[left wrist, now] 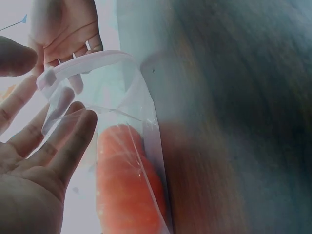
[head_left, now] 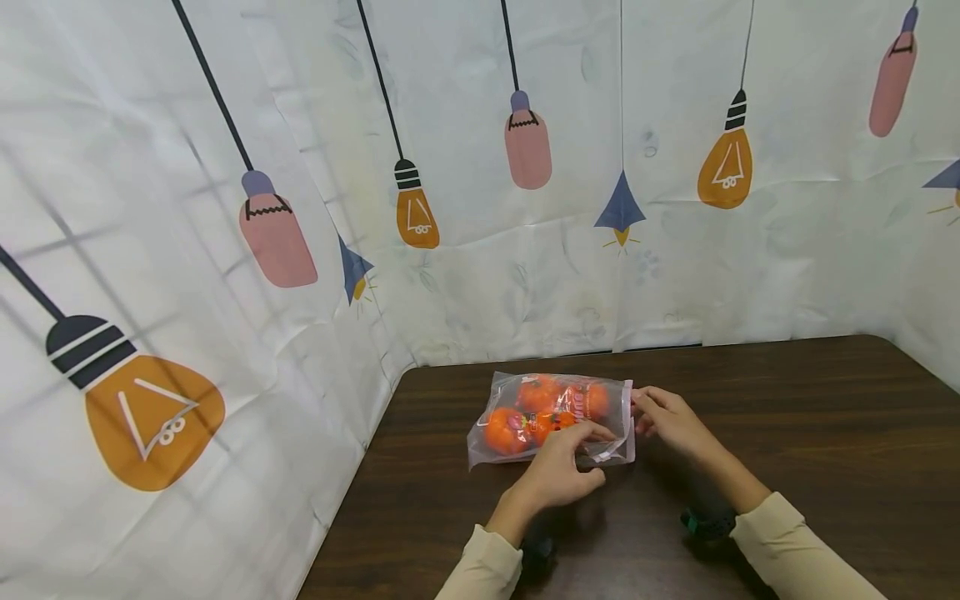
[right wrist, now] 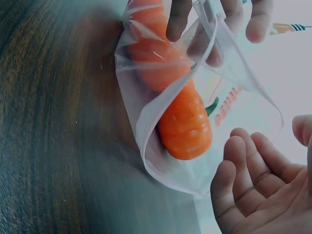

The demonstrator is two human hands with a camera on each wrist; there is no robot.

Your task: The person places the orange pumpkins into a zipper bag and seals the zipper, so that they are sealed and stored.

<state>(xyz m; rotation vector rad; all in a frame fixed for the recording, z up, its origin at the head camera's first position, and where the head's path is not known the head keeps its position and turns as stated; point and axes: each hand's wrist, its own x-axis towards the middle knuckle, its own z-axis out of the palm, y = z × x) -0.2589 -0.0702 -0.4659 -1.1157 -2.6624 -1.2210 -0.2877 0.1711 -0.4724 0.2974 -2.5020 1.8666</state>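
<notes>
A clear plastic zip bag (head_left: 491, 417) with a pale pink edge lies on the dark table, its mouth facing right. Inside sit several small orange pumpkins (head_left: 506, 431); one ribbed pumpkin (right wrist: 185, 129) with a green stem lies near the gaping mouth in the right wrist view. My left hand (head_left: 558, 471) is at the bag's near side, thumb apart. Its extended fingers (left wrist: 73, 146) touch the film by the opening, some seen through it. Just outside the mouth is my right hand (head_left: 675, 425), its fingers (right wrist: 236, 156) loosely bent and close to the rim.
The brown wood-grain table (head_left: 810, 425) extends to the right and toward me. Behind and to the left hangs a white cloth (head_left: 480, 292) printed with lamps and bulbs. A dark wrist device (head_left: 536, 554) sits under the left wrist, and a dark green one (head_left: 708, 523) under the right.
</notes>
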